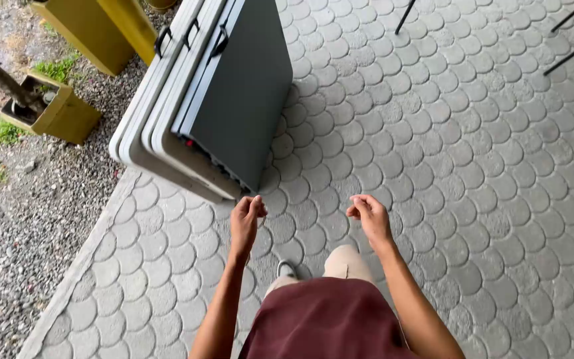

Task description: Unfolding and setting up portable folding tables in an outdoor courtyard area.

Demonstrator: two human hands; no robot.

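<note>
Both the left hand [244, 223] and right hand [369, 218] are being held empty, fingers loosely curled, just short of the stacked folded tables [214, 93], which are being kept upright on edge.

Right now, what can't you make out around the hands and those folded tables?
Head view only:
- Folded tables: top ends cut off by the frame edge; how many are stacked is unclear.
- Left hand and right hand: palms face away, so any small item held is hidden.
- Shoe: mostly hidden by the leg.
</note>
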